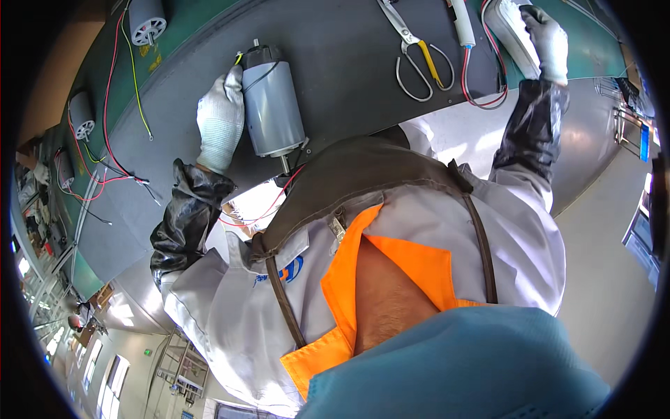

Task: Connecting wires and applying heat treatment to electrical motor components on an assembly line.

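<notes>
Electric motor [273,108], lying on the dark work surface [349,91] in front of the worker, just beside the left hand; the black end cap [262,54] points away from the body, the bare shaft [285,165] toward it. Left hand [222,108], gloved: fingers bent and drawn together against the upper left of the motor, next to a short yellow-green lead [239,59]; whether they pinch this lead cannot be told. Right hand [548,45], gloved, well apart from the motor: fingers curled over the edge of a white elongated pack [513,38]; what, if anything, lies between the fingertips cannot be told.

State of the work, as judged: the cap sits on the housing, and a thin dark cord crosses the housing near it, so the body appears assembled. The wiring appears unfinished, since nothing shows the yellow-green lead secured; the near end of the red lead [276,199] by the shaft is unclear. Scissors [403,31] and a white-handled tool [461,24] lie unheld. At left, three further motors [147,21] rest with wires trailing, one ending in a free ring terminal [150,137].
</notes>
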Demonstrator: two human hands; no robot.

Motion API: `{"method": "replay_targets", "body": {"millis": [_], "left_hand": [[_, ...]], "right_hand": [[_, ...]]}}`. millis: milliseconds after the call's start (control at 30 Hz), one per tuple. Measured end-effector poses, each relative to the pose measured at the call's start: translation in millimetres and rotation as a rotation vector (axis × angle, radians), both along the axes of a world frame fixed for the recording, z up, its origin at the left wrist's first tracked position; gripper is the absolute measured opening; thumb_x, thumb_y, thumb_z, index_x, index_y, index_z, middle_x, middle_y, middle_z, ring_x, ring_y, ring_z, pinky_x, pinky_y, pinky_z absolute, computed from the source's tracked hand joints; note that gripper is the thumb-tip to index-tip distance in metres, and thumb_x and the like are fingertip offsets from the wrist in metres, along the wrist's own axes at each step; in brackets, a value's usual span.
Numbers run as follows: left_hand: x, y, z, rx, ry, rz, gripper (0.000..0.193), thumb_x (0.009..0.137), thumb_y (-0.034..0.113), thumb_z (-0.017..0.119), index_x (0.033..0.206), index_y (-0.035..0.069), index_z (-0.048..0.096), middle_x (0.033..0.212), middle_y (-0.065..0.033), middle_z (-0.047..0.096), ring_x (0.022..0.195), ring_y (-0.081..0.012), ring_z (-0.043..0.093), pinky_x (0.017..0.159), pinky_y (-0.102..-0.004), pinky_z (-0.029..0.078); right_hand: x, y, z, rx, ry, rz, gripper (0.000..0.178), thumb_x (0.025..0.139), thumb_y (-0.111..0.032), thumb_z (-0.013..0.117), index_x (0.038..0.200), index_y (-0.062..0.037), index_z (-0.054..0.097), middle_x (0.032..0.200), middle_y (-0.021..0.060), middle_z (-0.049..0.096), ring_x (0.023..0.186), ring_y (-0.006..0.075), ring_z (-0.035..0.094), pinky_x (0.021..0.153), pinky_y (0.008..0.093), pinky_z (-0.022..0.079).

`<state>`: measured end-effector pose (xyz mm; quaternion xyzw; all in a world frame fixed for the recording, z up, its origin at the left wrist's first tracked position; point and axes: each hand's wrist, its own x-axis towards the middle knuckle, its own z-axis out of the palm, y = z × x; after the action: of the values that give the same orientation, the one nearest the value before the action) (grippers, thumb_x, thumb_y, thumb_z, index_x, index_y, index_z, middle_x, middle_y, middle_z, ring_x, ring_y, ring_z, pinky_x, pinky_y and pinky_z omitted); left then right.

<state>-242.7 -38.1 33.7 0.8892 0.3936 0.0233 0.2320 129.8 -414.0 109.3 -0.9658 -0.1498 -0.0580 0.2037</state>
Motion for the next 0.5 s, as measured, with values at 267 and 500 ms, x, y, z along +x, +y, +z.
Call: {"method": "replay_targets", "body": {"millis": [267,500], "left_hand": [[1,-16,3,-0.079,0.001,-0.027,0.058,0.108,0.053,0.041,0.111,0.003,0.069,0.093,-0.0291,0.069,0.091,-0.0503,0.067,0.081,-0.0544,0.053],[-5,-14,-6,-0.051,-0.043,-0.173,0.058,0.108,0.051,0.041,0.103,0.0,0.067,0.088,-0.03,0.068,0.087,-0.0508,0.065,0.078,-0.0548,0.052]], "right_hand": [[118,-67,-52,-0.208,0.292,0.5,0.035,0.089,-0.028,0.073,0.123,-0.0172,0.075,0.11,0.016,0.075,0.096,0.031,0.072,0.087,0.0367,0.055],[15,-9,-29,0.358,0.524,0.342,0.029,0.094,-0.03,0.074,0.118,-0.0139,0.077,0.096,0.0142,0.075,0.079,0.0204,0.07,0.071,0.0333,0.052]]}}
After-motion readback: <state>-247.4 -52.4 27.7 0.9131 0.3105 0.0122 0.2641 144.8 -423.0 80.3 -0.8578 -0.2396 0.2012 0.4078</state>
